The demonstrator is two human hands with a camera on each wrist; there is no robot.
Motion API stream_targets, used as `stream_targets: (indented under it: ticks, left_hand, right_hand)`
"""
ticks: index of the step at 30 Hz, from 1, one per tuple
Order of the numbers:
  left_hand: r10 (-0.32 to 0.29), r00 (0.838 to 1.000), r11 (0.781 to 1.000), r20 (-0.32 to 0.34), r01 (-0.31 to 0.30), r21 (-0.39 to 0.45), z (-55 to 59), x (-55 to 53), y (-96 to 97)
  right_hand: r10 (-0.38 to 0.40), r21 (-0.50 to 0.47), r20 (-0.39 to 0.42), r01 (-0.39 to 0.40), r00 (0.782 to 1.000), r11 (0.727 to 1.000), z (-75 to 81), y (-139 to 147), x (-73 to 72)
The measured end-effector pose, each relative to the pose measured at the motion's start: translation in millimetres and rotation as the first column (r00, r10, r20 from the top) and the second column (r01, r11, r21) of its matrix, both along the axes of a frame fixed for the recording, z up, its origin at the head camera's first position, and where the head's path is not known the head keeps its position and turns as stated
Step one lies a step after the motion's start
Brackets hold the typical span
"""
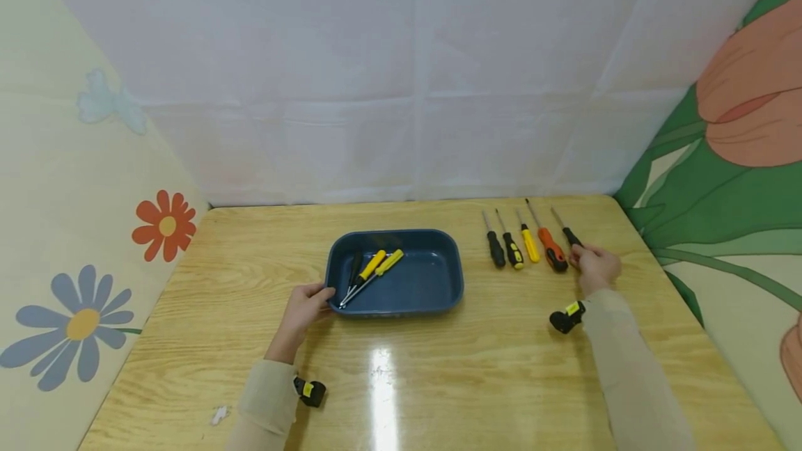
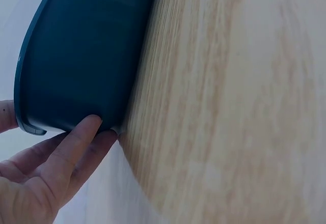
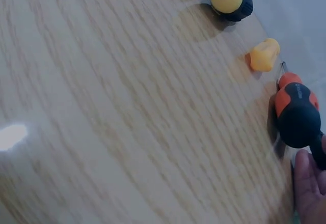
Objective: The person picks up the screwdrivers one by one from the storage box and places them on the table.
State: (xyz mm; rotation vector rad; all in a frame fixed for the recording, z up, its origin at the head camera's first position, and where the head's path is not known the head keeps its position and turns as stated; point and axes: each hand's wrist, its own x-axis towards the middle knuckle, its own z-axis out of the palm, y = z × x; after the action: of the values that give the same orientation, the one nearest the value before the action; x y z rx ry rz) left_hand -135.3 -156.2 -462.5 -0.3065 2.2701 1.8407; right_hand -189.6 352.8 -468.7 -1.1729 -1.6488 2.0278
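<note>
My left hand [image 1: 307, 308] grips the left front corner of a dark blue rectangular bin [image 1: 432, 308]. In the left wrist view the thumb is at the rim and the fingers [image 2: 76, 142] lie against the outer wall. Inside the bin are a black-handled screwdriver [image 1: 356, 266], a yellow-and-black one [image 1: 372, 266] and a yellow-green one [image 1: 390, 262]. At the right, my right hand [image 1: 595, 266] pinches the handle end of a slim black screwdriver [image 1: 569, 235], whose shaft points to the back. The right wrist view shows only part of that hand [image 3: 310, 186].
Left of the held screwdriver lie an orange-and-black screwdriver [image 1: 553, 250], a yellow one [image 1: 530, 243], a black-and-yellow one [image 1: 514, 250] and a black one [image 1: 496, 249], side by side. White scraps [image 1: 219, 415] lie on the wooden table [image 1: 489, 374] at front left.
</note>
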Motion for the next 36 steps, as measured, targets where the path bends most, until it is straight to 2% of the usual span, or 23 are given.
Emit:
stream_targets:
  ticks: [3,8,11,16,22,24,27,36]
  left_hand:
    - [0.004,1.000,1.000,0.005,-0.004,0.003,0.0,-0.1,0.5]
    - [0.010,1.000,1.000,0.003,-0.010,0.011,-0.5,0.3,0.9]
    - [0.011,1.000,1.000,0.001,-0.011,0.013,-0.2,0.5,1.1]
    - [0.007,1.000,1.000,0.002,-0.007,0.008,-0.1,0.0,2.2]
    - [0.002,1.000,1.000,-0.007,-0.002,0.003,0.3,0.0,1.8]
    - [0.005,1.000,1.000,-0.006,-0.005,0.003,0.2,0.2,1.7]
    - [0.004,1.000,1.000,-0.002,-0.004,0.002,0.2,0.1,1.9]
    - [-0.010,1.000,1.000,-0.006,0.010,0.011,1.0,-0.7,1.4]
  right_hand:
    - [0.006,0.013,0.007,-0.006,1.000,1.000,-1.0,0.7,-0.5]
    - [0.068,0.132,0.072,-0.077,0.995,0.988,-1.6,0.0,-0.4]
    - [0.107,0.206,0.121,-0.130,0.987,0.970,-2.0,-0.2,-0.5]
    - [0.128,0.305,0.199,-0.186,0.972,0.934,-4.8,0.7,-1.7]
    - [0.126,0.430,0.283,-0.244,0.951,0.869,-10.2,-0.4,-3.6]
    - [0.129,0.456,0.307,-0.264,0.943,0.850,-11.3,-0.7,-3.9]
    - [0.126,0.475,0.324,-0.276,0.938,0.835,-11.8,-1.6,-3.7]
    - [0.135,0.485,0.337,-0.295,0.932,0.824,-12.4,-1.5,-4.8]
